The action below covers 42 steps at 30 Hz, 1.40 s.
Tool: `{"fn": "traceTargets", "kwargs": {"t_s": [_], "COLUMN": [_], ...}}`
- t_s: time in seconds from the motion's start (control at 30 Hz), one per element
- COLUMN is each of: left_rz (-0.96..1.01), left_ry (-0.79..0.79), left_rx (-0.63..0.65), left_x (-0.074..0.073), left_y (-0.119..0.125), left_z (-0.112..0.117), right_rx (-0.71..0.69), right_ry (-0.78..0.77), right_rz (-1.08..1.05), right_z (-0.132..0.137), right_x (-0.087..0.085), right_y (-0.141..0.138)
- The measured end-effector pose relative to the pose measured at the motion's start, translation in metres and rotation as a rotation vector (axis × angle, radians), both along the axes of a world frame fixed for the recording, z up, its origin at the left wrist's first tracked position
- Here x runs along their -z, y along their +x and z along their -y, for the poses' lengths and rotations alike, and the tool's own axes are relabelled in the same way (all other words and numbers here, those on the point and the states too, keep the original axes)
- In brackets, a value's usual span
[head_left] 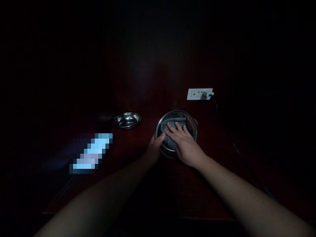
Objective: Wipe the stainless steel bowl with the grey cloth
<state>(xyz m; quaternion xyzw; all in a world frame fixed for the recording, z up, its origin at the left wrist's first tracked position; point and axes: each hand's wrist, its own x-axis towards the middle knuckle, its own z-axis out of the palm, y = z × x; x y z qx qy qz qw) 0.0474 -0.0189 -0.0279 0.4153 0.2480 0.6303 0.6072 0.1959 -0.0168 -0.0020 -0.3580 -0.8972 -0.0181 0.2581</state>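
Note:
A round stainless-steel bowl [195, 134] sits on the dark red table, with a folded grey-green cloth [172, 122] inside it. My left hand [154, 149] grips the bowl's near left side, thumb over the rim and the other fingers mostly hidden behind the wall. Flat on the cloth lies my right hand [186, 143], its fingers spread and pointing away from me. Part of the cloth is hidden under that palm.
A smaller shallow metal dish [127, 120] stands to the left. Nearer to me lies a bright, pixelated screen [92, 153]. A white wall socket [195, 94] with a plug is behind the bowl, and a dark cable [237, 148] runs down the right side. The surroundings are very dark.

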Motion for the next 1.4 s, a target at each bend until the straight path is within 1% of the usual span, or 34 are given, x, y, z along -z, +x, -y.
{"fn": "traceTargets", "kwargs": {"t_s": [0.07,0.17,0.33,0.47,0.63,0.8,1.0,1.1,1.2,1.3,1.4], "left_rz": [-0.006,-0.011,-0.058,-0.098,-0.126,-0.144,-0.130,-0.106,-0.073,-0.034,-0.007], "left_ry": [0.013,0.024,0.065,0.094,0.089,0.089,0.059,0.031,-0.001,-0.014,-0.019], "left_rx": [0.029,0.024,-0.035,-0.072,-0.187,-0.282,-0.354,-0.352,-0.294,-0.248,-0.227], "left_x": [0.001,0.002,0.002,0.001,0.000,0.000,-0.002,-0.003,-0.005,-0.008,-0.009], "left_y": [0.000,-0.001,-0.003,-0.004,-0.006,-0.008,-0.010,-0.010,-0.010,-0.010,-0.008], "left_z": [0.001,0.001,-0.002,-0.002,-0.002,-0.003,-0.004,-0.004,-0.004,-0.001,0.001], "right_rx": [0.090,0.172,0.274,0.281,0.195,0.005,-0.184,-0.270,-0.328,-0.346,-0.311], "right_ry": [0.057,0.086,0.050,-0.017,-0.100,-0.161,-0.232,-0.249,-0.240,-0.214,-0.191], "right_rz": [0.004,0.030,0.123,0.208,0.227,0.210,0.069,-0.038,-0.138,-0.167,-0.147], "right_z": [0.000,-0.001,-0.005,-0.005,0.000,0.009,0.014,0.015,0.016,0.017,0.017], "right_x": [-0.005,-0.009,-0.004,-0.001,-0.003,-0.004,-0.002,0.002,0.008,0.011,0.011], "right_y": [0.001,0.002,0.001,0.002,0.000,-0.003,-0.005,-0.007,-0.010,-0.013,-0.013]}}
